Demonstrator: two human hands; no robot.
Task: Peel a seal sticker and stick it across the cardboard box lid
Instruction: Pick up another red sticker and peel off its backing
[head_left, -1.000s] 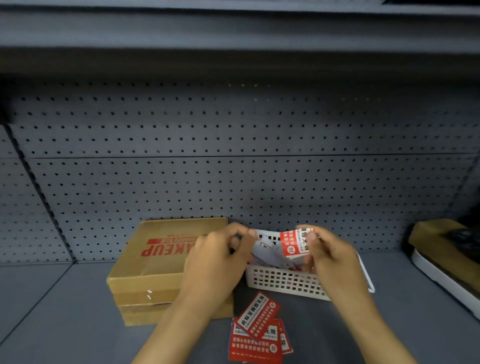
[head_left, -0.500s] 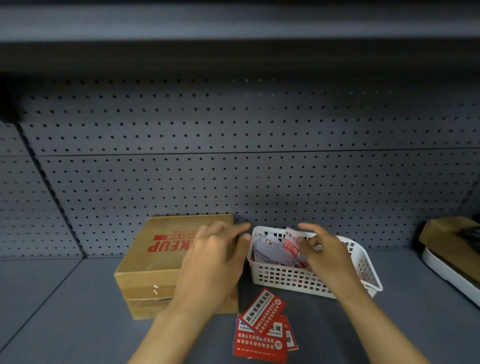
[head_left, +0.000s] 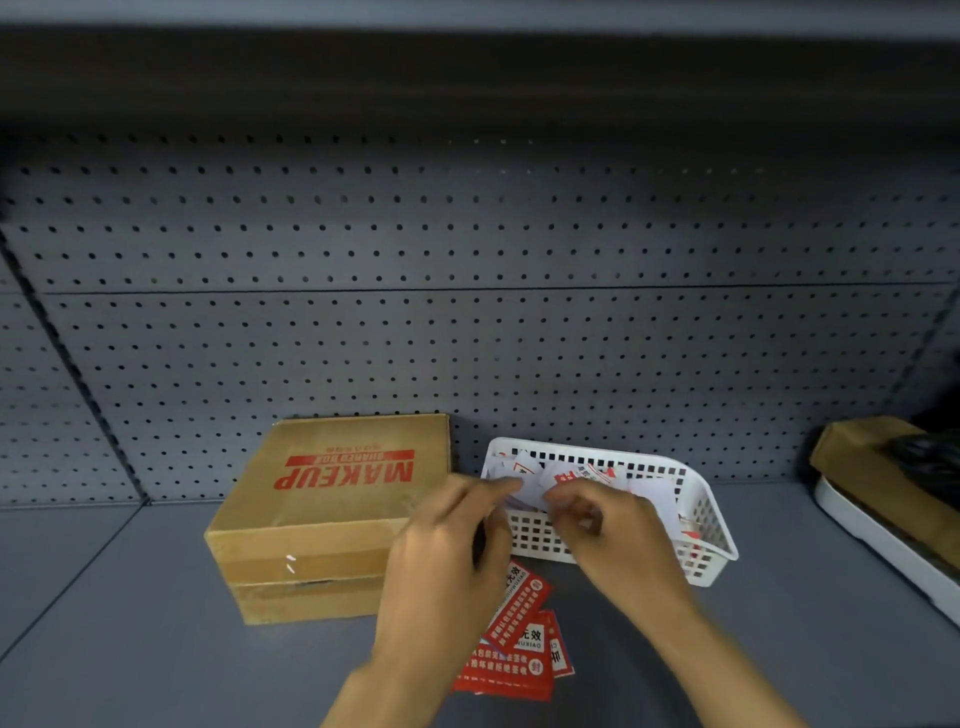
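Red seal stickers, brown cardboard box

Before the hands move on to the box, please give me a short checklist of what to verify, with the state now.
1. Cardboard box lid shut and flat: ok.
2. Seal sticker already across the lid: not ok, none seen.
3. Sticker held in left hand or right hand: cannot tell, fingertips blurred over the white basket.
4. Sticker peeled from backing: cannot tell.
5. Spare red stickers on the shelf by the box: ok.
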